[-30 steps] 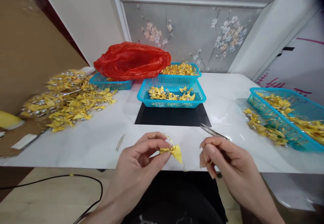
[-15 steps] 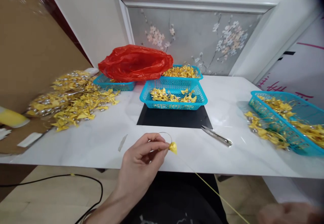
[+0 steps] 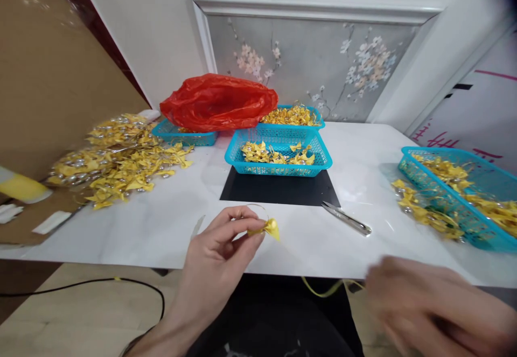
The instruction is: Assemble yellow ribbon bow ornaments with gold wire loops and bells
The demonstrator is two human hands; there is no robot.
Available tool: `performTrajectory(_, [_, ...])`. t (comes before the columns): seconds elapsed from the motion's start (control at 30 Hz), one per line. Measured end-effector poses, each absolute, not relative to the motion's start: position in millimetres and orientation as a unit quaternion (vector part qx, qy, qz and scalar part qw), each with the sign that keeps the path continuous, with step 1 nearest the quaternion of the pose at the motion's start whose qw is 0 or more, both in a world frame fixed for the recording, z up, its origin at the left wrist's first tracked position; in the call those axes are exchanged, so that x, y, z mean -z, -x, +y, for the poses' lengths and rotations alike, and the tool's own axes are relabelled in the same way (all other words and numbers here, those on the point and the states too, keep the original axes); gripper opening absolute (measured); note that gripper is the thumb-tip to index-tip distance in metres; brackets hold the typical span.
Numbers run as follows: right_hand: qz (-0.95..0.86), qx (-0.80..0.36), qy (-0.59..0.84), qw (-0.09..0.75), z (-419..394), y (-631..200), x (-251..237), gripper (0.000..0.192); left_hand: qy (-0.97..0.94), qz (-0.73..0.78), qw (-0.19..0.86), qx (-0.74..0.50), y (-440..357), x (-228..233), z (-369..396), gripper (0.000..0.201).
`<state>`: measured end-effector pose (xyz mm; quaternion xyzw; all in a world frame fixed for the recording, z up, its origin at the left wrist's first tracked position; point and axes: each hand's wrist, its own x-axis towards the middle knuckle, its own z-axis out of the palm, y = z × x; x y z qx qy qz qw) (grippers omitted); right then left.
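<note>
Bows (image 3: 256, 154) in middle basket (image 3: 278, 170), bow (image 3: 272, 229) in left hand (image 3: 224, 252)

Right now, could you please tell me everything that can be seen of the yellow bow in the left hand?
The yellow bow is small and looks like shiny ribbon, gathered near its middle, with one end flaring toward the picture's right. The left hand pinches it, and the fingers hide part of it. It is held above the white table, nearer the person than the black mat. A thin loop arches above; its attachment is unclear.
</note>
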<state>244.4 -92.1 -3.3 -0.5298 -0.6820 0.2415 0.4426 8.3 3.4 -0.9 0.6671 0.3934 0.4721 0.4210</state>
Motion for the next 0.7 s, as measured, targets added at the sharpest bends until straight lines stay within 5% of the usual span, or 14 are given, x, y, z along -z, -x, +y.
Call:
performTrajectory(0.1, [-0.726, -0.296, 0.505, 0.362, -72.3, -242.9, 10.0, 0.025, -0.676, 0.381, 0.404, -0.485, -4.5, -5.3, -1.5, 0.027])
performTrajectory(0.33, [-0.574, -0.006, 0.755, 0.315, -29.6, -281.2, 65.3, 0.031, -0.698, 0.383, 0.359, -0.488, -4.8, -15.9, -10.9, 0.034])
performTrajectory(0.53, [-0.598, -0.035, 0.741, 0.303, -25.4, -281.8, 64.5, 0.018, -0.695, 0.383, 0.359, -0.491, -10.3, -12.3, -8.9, 0.030])
performTrajectory(0.7, [-0.674, -0.122, 0.612, 0.395, -52.9, -242.9, 19.7, 0.022, -0.689, 0.386, 0.375, -0.486, -14.4, -10.0, -7.1, 0.029])
